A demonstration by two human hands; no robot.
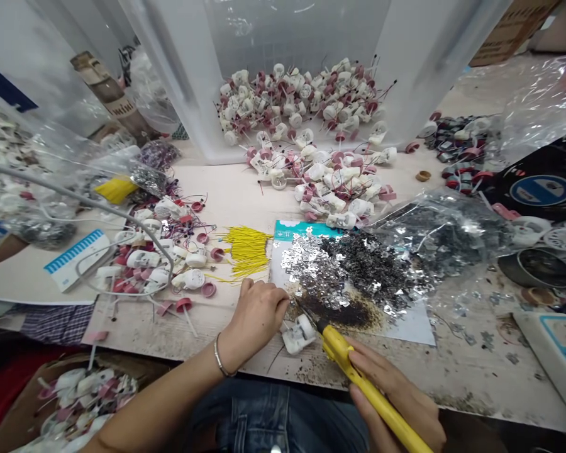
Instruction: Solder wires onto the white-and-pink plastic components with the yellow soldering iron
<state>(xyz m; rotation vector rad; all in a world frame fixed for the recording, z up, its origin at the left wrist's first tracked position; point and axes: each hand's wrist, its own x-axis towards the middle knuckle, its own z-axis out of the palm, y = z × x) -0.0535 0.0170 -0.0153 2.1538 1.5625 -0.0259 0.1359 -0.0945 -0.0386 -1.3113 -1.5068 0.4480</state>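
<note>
The nearest thing is a long yellow-handled soldering iron (363, 371), lying across the right hand (391, 396); the right grip is narrow, wrapped round the handle like a pen, a hold that angles the thin metal tip down and away from the fingers. Left of the iron, a left hand (257, 318) wearing a thin silver bangle (222, 357) curls its fingers into a narrow grip; whether it holds the small white plastic housing (298, 335) just below the iron's tip, I cannot tell, as the hand and tip crowd the view. Further left, at the lower edge, a cardboard box (23, 409) of white-and-pink plastic parts (82, 393) is cut off by the frame. Beyond the iron, on the stained pale counter (226, 201), a scorched white card (405, 324) carries a heap of silver metal stampings (358, 270); a clear plastic bag (443, 236) of them spills beside it. Left of that heap lies a bundle of thin yellow wires (248, 251); furthest beyond the iron, a translucent plastic bin (179, 50) holds wired white-and-pink parts (297, 100), its sides blurring what lies behind.
</note>
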